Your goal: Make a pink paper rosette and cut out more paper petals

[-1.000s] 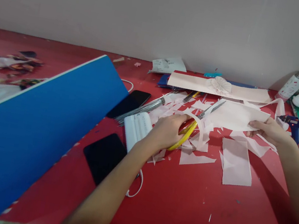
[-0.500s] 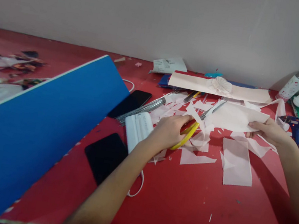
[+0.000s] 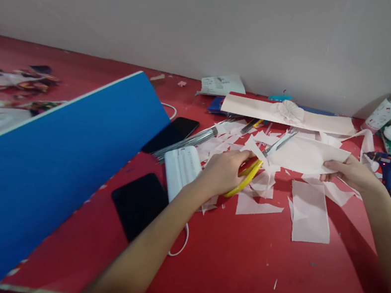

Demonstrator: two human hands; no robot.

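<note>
Two grips above a red worktable point(image 3: 233, 274): left hand point(image 3: 222, 171) clenches yellow-handled steel scissors point(image 3: 248, 178), blades against a thin pale pink sheet point(image 3: 305, 156), which the right hand point(image 3: 349, 173) pinches at its edge.

Yellow-handled scissors point(image 3: 249, 178) cutting into a sheet of pale pink paper point(image 3: 307, 156) above a red table.

The left hand point(image 3: 223, 171) grips the scissors near the middle of the scene, their steel blades pointing far and to the right, with a ragged paper scrap rising beside them at the sheet's left end. The right hand point(image 3: 350, 173) pinches the sheet's right edge between thumb and fingers, holding the uneven, roughly flat sheet just above loose pink offcuts.
</note>
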